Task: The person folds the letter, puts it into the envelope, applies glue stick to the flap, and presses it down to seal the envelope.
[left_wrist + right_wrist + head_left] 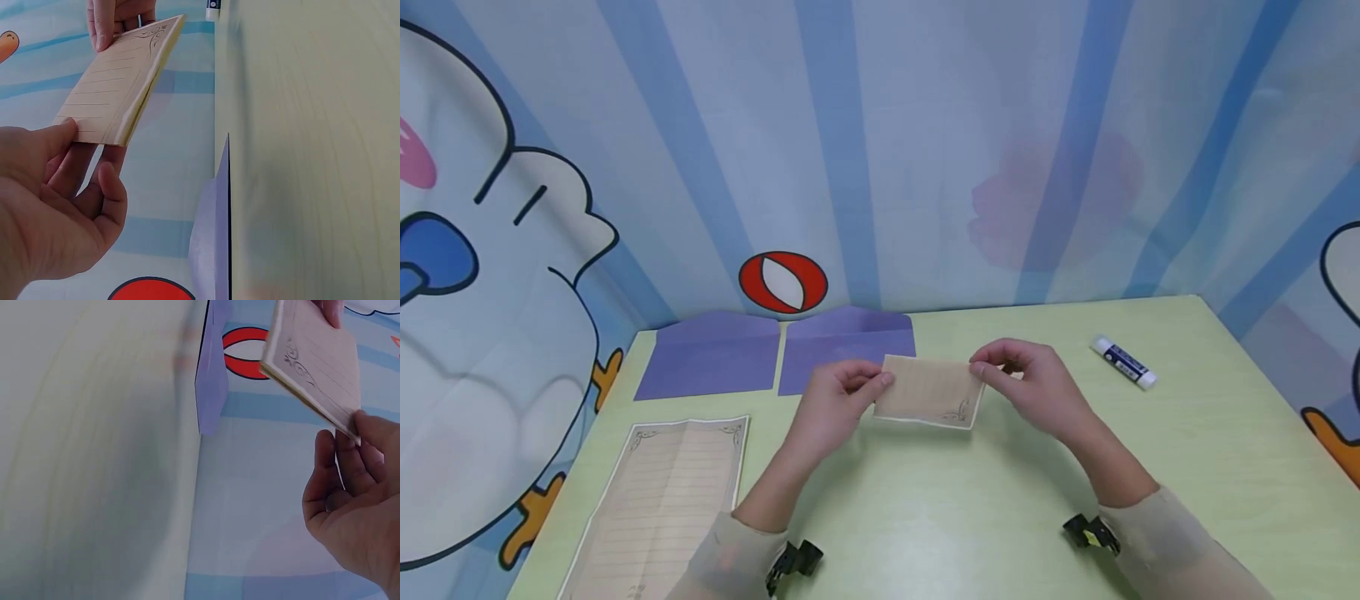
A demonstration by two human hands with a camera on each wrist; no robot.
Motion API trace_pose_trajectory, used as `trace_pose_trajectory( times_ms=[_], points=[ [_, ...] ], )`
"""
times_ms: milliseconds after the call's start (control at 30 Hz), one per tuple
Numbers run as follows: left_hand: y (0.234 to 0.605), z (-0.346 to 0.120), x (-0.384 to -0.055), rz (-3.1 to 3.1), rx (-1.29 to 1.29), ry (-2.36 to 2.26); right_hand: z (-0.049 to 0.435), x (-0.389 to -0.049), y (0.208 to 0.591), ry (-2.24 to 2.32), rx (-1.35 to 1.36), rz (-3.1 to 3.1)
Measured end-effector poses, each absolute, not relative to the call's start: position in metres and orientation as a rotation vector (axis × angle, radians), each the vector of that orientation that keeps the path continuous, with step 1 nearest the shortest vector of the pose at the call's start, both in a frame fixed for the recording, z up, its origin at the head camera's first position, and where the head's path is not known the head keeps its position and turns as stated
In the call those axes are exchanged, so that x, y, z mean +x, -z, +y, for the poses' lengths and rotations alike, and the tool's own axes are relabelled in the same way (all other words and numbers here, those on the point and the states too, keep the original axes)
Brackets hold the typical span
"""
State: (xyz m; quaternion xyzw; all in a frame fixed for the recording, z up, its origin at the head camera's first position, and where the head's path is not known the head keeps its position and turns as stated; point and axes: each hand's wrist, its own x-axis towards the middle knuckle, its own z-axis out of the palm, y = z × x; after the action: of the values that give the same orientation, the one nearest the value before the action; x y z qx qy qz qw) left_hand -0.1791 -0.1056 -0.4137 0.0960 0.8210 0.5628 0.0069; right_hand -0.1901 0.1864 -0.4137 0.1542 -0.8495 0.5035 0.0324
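Observation:
A folded sheet of lined letter paper [928, 392], tan with a pale edge and a scroll ornament in one corner, is held up over the table between both hands. My left hand [838, 404] pinches its left edge with the thumb in front and fingers behind. At the opposite edge, my right hand [1033, 383] pinches the upper corner the same way. Folded layers show along the side of the letter paper [125, 87] in the left wrist view. The right wrist view shows the ornamented corner of the letter paper [312, 362] tilted up, above the table.
Two purple envelopes [715, 358] with flaps raised lie side by side at the back left; the second envelope [842, 350] is partly behind my left hand. An unfolded lined letter sheet [677, 492] lies front left. A glue stick [1123, 362] rests at the right. A printed cloth backdrop [925, 150] borders the table.

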Motion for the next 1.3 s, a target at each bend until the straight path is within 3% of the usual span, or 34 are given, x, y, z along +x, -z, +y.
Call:
trace_pose_trajectory(
  times_ms=[567,1033,1300],
  points=[
    [0.407,-0.079,-0.154,2.836,0.704,-1.504,0.152,-0.165,0.393,-1.110,0.979,-2.395],
    [0.398,-0.071,-0.142,2.987,0.844,-1.437,0.146,-0.156,0.392,-1.134,1.006,-2.311],
    [0.403,-0.078,-0.148,2.990,0.796,-1.306,0.154,-0.158,0.385,-1.217,0.947,-2.242]
  ],
)
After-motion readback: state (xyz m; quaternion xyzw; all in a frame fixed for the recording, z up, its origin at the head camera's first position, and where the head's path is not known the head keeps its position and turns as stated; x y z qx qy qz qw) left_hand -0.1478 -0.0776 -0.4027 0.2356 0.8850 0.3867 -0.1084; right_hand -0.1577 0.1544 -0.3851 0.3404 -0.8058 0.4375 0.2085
